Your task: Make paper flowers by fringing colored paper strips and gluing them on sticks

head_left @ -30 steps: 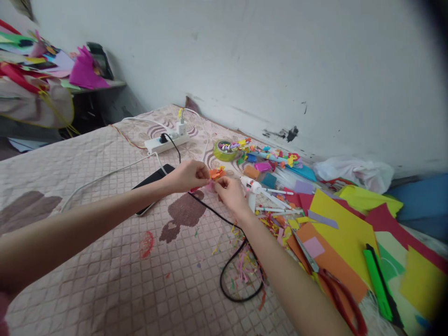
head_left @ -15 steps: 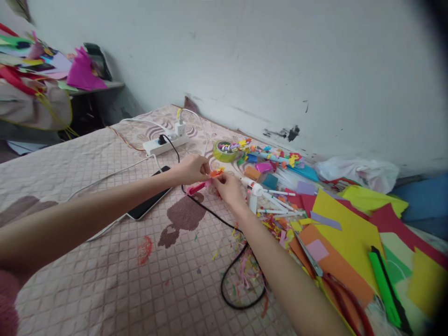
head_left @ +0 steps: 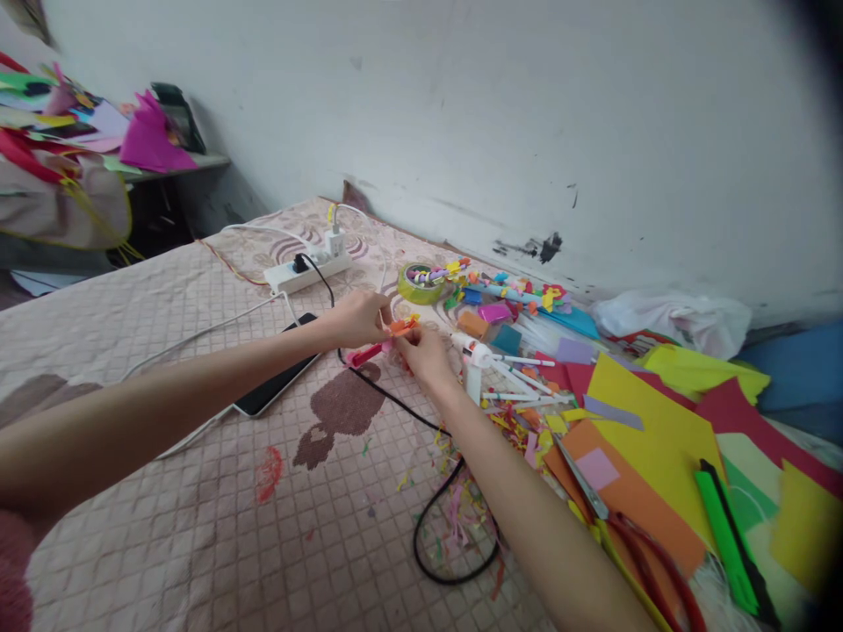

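Observation:
My left hand (head_left: pixel 359 318) and my right hand (head_left: pixel 427 355) meet over the quilted cover, fingertips pinched on a small orange paper piece (head_left: pixel 402 326) with a bit of yellow at its far end. Its exact shape is too small to tell, and my fingers hide part of it. Just below my left fingers a narrow pink-red piece (head_left: pixel 364 355) shows; whether it is joined to the orange one I cannot tell. Right of my right hand stands a white glue gun (head_left: pixel 474 358), close to several white paper sticks (head_left: pixel 527 377).
A black cable (head_left: pixel 416 412) loops below my hands. A phone (head_left: pixel 280 373) and a power strip (head_left: pixel 308 272) lie left. Tape (head_left: pixel 421 288), decorated sticks (head_left: pixel 504 291), coloured paper (head_left: pixel 649 421), red-handled scissors (head_left: pixel 649 553) and a green cutter (head_left: pixel 728 535) spread along the right.
The view has shifted slightly. Both hands stay together at the orange paper piece, with only a slight change in how its orange part shows between the fingers.

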Available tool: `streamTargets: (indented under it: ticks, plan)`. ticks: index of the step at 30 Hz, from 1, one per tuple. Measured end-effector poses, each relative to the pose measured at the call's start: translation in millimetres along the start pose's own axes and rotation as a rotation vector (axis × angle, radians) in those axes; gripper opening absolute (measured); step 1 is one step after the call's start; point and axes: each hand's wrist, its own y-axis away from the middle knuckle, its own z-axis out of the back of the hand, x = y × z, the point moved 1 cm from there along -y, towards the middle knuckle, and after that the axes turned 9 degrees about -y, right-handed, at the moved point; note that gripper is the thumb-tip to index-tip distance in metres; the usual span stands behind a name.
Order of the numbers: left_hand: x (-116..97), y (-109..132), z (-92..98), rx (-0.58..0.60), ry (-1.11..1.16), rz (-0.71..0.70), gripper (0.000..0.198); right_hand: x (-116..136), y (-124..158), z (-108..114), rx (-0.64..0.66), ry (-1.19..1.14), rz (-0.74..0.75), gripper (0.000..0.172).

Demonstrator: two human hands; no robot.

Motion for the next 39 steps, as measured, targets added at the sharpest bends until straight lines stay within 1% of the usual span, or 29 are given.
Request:
streamTargets:
  ticks: [5,14,20,22,29,34,39]
  plan:
    - [-3.0,1.0,2.8,0.031,-0.036,0.006,0.019,0.9,-0.1,-0.7,-0.017,-0.03,-0.026,0.022]
    - [-2.1,0.6,3.1,0.032,-0.054,0.003,0.019,-0.9,-1.3,-2.6,-0.024,-0.027,-0.039,0.02]
    - [-1.8,0.4,2.8,0.038,-0.046,0.027,0.021,-2.5,-0.1,-3.5,-0.026,-0.047,-0.019,0.031]
    - [-1.2,-0.3,2.3,0.041,-0.039,0.033,0.023,-3.5,0.8,-3.2,-0.03,-0.056,-0.012,0.032]
    - [2.3,-1.5,0.3,0.031,-0.033,0.019,0.024,-7.3,2.1,-2.4,-0.027,-0.066,0.002,0.022]
    - [2.6,-0.9,-0.2,0.017,-0.028,0.009,0.02,-9.0,0.0,-5.4,-0.042,-0.061,0.004,0.022]
    - [2.1,-0.8,-2.0,0.027,0.003,0.021,0.021,-7.7,-1.1,-7.2,-0.048,-0.062,-0.004,0.022]
